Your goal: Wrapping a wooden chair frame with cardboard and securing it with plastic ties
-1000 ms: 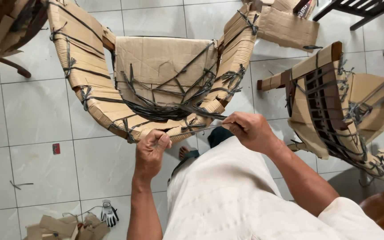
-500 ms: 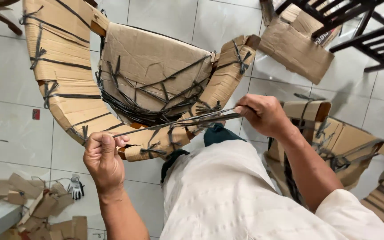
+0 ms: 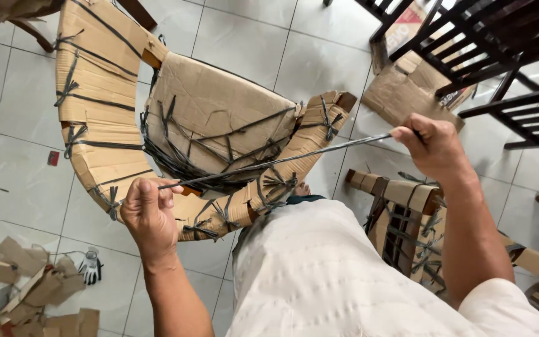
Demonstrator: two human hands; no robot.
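A chair wrapped in brown cardboard (image 3: 213,106) and bound with dark plastic straps stands on the tiled floor in front of me. My left hand (image 3: 150,215) pinches one end of a long dark strap (image 3: 276,161) near the chair's front edge. My right hand (image 3: 432,146) grips the other end, raised to the right. The strap runs taut between both hands, across the chair's curved cardboard arm (image 3: 294,156). My white garment (image 3: 344,274) fills the lower middle.
Another cardboard-wrapped chair (image 3: 407,218) stands at the right. Dark wooden chairs (image 3: 494,56) are at the top right with a cardboard piece (image 3: 407,93) below them. Cardboard scraps (image 3: 26,293) and a glove (image 3: 92,268) lie at the lower left.
My hands have moved apart, the right rising to the right and the left down-left. The strap is pulled out longer and taut. The view has shifted left and closer.
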